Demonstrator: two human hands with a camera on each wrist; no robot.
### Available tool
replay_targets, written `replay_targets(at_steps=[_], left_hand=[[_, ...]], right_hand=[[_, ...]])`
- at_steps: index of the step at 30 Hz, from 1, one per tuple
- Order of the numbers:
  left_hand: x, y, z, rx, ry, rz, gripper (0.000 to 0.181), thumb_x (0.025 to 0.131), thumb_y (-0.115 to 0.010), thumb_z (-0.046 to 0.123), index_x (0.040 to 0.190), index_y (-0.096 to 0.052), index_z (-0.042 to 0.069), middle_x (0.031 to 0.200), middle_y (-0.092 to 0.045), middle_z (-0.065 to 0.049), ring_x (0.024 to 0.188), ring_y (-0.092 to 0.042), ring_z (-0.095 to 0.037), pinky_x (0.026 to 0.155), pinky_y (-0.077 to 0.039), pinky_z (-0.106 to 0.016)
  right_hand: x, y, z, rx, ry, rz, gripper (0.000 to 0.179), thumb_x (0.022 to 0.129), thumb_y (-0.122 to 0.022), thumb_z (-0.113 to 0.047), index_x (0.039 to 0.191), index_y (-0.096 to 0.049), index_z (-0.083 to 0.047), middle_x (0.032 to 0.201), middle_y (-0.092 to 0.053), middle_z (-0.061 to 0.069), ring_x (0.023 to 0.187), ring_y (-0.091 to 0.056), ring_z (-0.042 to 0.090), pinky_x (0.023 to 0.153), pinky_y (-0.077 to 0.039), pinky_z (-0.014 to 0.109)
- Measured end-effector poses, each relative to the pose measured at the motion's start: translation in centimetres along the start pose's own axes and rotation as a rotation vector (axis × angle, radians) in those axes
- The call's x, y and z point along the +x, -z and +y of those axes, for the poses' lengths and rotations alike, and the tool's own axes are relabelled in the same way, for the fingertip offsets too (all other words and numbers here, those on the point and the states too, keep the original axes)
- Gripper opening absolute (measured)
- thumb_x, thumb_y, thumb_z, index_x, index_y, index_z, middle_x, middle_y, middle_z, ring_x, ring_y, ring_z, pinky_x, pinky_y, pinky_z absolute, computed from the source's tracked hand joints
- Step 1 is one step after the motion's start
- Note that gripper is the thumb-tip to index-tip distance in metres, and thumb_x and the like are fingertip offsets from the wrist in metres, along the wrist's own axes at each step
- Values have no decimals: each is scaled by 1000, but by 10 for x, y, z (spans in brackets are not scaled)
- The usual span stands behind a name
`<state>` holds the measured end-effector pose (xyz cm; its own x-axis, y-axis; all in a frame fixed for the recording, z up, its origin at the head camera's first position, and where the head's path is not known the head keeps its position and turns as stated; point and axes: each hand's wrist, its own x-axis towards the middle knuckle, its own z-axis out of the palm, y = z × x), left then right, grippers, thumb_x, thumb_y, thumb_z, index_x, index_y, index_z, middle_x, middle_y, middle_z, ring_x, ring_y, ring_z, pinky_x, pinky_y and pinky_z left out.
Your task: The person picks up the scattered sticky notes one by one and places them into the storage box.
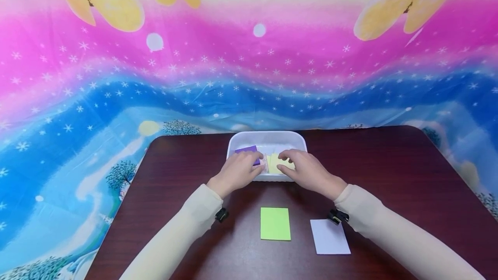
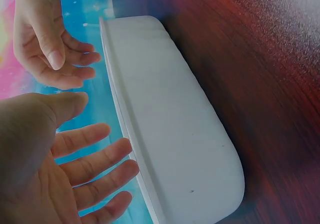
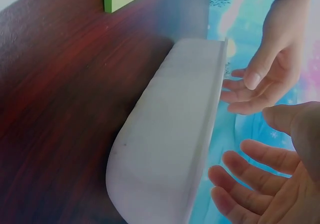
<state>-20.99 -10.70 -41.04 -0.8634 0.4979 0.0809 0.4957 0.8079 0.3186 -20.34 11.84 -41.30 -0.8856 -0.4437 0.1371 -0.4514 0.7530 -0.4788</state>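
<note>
In the head view a white plastic tray point(image 1: 268, 135) stands near the table's far edge. Over its left part is my left hand point(image 1: 238, 168), relaxed, above a purple pad of paper point(image 1: 246, 149). My right hand point(image 1: 311, 171) hovers over the tray's right part, near a pale yellow pad point(image 1: 274, 164). Between the two lies a light patterned piece point(image 1: 266, 163), partly hidden. Both wrist views show loosely spread fingers with nothing held, level with or above the tray's rim. On the near side lies a lime green pad point(image 1: 275, 224).
A whitish pad point(image 1: 330, 240) lies right of the green one, below my right wrist. The dark wooden table point(image 1: 175, 159) extends to both sides. Behind it hangs a colourful cloth point(image 1: 249, 77) with snowflakes.
</note>
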Motion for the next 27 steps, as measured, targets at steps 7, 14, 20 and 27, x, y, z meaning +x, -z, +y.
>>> replay_targets(at_steps=[7, 14, 20, 27], left_hand=[[-7, 0, 1, 29, -19, 28, 36, 97, -67, 32, 125, -68, 10, 121, -74, -9, 110, -70, -24, 97, -54, -45], [-10, 0, 1, 44, -26, 39, 37, 97, -68, 32, 126, -68, 10, 120, -74, -9, 111, -70, -24, 97, -54, -45], [-14, 2, 2, 50, -17, 47, 38, 97, -68, 33, 128, -67, 12, 122, -73, -7, 112, -69, -24, 97, -55, -45], [-18, 3, 4, 54, -37, 52, 38, 97, -67, 34, 129, -67, 13, 122, -73, -6, 112, -69, -22, 96, -55, -43]], right_hand=[[-5, -1, -5, -5, 26, 24, 34, 94, -72, -26, 120, -70, -4, 115, -74, 10, 99, -70, 26, 87, -58, 43], [-12, 0, -8, -17, 36, 44, 33, 92, -74, -26, 119, -71, -7, 113, -75, 9, 98, -70, 23, 86, -59, 43], [-18, 0, -9, -23, 52, 48, 33, 92, -75, -26, 118, -71, -7, 112, -75, 8, 97, -70, 22, 84, -59, 42], [-24, 1, -9, -7, 60, 38, 34, 93, -73, -26, 120, -70, -6, 115, -74, 10, 100, -71, 23, 85, -59, 43]])
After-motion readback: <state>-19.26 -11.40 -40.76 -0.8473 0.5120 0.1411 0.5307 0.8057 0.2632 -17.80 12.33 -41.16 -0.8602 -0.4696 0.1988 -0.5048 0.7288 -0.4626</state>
